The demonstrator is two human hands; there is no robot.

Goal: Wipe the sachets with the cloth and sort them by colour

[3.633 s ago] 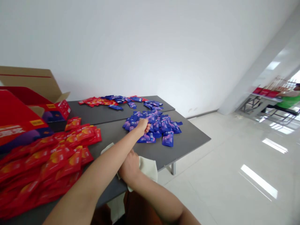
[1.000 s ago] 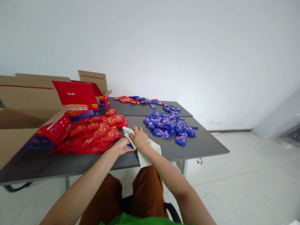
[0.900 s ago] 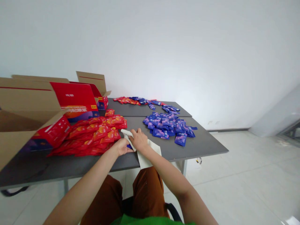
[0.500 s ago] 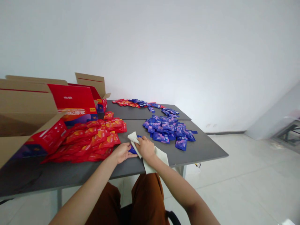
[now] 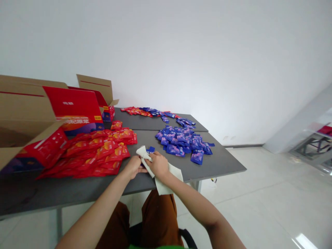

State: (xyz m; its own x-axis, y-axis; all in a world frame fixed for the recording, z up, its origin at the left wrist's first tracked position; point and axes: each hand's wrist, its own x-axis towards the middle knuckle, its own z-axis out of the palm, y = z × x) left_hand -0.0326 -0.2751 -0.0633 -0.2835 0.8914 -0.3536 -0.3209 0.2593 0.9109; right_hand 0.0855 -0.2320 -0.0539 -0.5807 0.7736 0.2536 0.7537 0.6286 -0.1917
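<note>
Near the front edge of the table, my right hand (image 5: pixel 159 166) is closed on a pale cream cloth (image 5: pixel 169 178). A folded part of the cloth pokes out past the fingers, and the rest hangs under my wrist over the table edge. My left hand (image 5: pixel 135 167) is closed just beside it, gripping a blue sachet (image 5: pixel 150 149) that the cloth mostly covers. To the left lies a heap of red sachets (image 5: pixel 103 148). A pile of blue sachets (image 5: pixel 181 140) is to the right, beyond my right hand.
Open red cartons (image 5: pixel 75 107) with brown flaps stand at the left. More red and blue sachets (image 5: pixel 153 112) lie in a row along the back of the dark grey table (image 5: pixel 220 162). The table's right edge drops to a pale tiled floor.
The view has shifted slightly, so everything sits a little further left. The cloth has moved over the blue sachet, whose top now shows beyond it. Both hands keep their hold.
</note>
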